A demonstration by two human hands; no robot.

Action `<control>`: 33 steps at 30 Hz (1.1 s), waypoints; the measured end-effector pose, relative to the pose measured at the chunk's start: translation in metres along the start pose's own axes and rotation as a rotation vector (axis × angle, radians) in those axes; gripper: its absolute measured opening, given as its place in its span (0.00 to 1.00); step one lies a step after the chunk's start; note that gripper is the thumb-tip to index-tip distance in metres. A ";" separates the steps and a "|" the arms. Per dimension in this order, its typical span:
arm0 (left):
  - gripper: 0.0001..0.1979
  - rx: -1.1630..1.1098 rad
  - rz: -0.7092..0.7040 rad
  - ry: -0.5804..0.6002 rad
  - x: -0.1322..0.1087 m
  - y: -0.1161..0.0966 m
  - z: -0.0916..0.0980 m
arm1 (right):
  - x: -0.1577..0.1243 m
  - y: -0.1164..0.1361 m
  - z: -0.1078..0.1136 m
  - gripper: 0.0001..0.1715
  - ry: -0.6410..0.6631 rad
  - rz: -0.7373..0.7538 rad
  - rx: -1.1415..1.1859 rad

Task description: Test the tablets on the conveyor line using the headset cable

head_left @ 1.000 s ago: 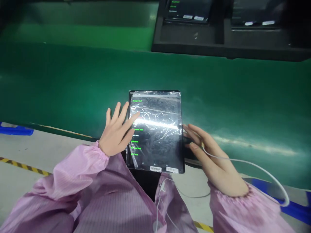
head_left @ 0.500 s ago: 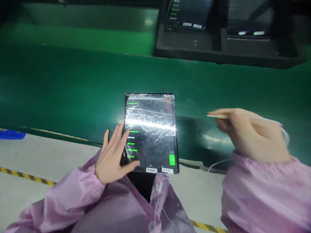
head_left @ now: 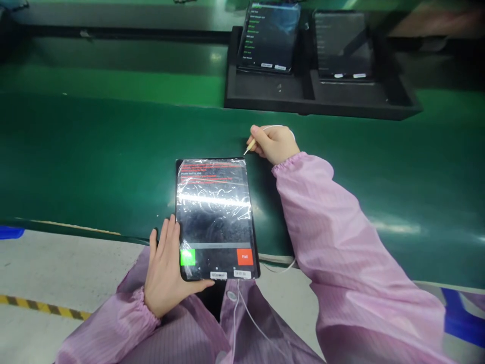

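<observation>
A tablet (head_left: 214, 227) under wrinkled clear film lies on the green bench, its lower end over the front edge. Its screen has red text at the top, a green button at lower left and a red "Fail" button at lower right. Along its lower left corner rests my left hand (head_left: 166, 270), fingers stretched beside the left edge and thumb by the bottom edge. My right hand (head_left: 275, 143) pinches a slim cream plug (head_left: 250, 146) with a thin metal tip, on a white cable. That tip is just off the tablet's upper right corner; contact is not visible.
Behind the tablet, a black divided tray (head_left: 265, 103) holds two more tablets, a left one (head_left: 269, 38) and a right one (head_left: 343, 45). A white cable (head_left: 237, 308) hangs over my pink coat. The bench edge (head_left: 94, 230) runs before me.
My right hand has swung left with the plug, from well right of the tablet to its upper right corner. The screen has switched from a test list to red text with two buttons.
</observation>
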State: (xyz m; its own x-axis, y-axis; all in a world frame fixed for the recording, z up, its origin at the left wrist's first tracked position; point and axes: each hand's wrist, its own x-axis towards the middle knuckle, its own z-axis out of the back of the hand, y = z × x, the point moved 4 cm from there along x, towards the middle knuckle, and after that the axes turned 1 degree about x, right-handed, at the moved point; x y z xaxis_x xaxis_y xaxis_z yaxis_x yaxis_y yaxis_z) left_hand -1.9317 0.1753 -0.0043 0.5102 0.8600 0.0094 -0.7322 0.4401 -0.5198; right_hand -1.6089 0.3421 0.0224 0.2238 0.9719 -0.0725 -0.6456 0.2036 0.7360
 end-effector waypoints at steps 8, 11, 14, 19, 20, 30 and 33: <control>0.69 0.011 0.000 -0.011 0.002 0.003 -0.002 | 0.009 0.003 -0.006 0.33 0.004 0.183 -0.161; 0.69 0.018 -0.014 -0.020 0.003 0.003 -0.003 | 0.009 0.005 -0.006 0.29 0.043 0.155 -0.164; 0.70 0.027 -0.028 -0.030 0.003 0.003 -0.003 | 0.010 0.009 -0.008 0.26 0.066 0.144 -0.207; 0.69 0.045 -0.030 -0.039 0.003 0.002 -0.004 | 0.015 0.012 -0.012 0.24 0.052 0.136 -0.287; 0.69 0.049 -0.034 -0.042 0.003 0.002 -0.004 | 0.015 0.012 -0.013 0.24 0.053 0.141 -0.312; 0.65 0.112 -0.081 -0.099 0.002 -0.001 -0.004 | 0.001 0.024 -0.030 0.23 -0.023 0.007 -0.676; 0.64 0.121 -0.086 -0.116 0.003 -0.003 -0.004 | -0.003 0.032 -0.033 0.22 0.000 -0.064 -0.721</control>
State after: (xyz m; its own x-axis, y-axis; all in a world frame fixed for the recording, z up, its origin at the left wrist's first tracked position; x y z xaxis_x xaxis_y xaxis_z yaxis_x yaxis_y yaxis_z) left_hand -1.9263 0.1751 -0.0063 0.5228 0.8388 0.1519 -0.7406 0.5352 -0.4063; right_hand -1.6542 0.3496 0.0239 0.2776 0.9555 -0.1002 -0.9522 0.2875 0.1032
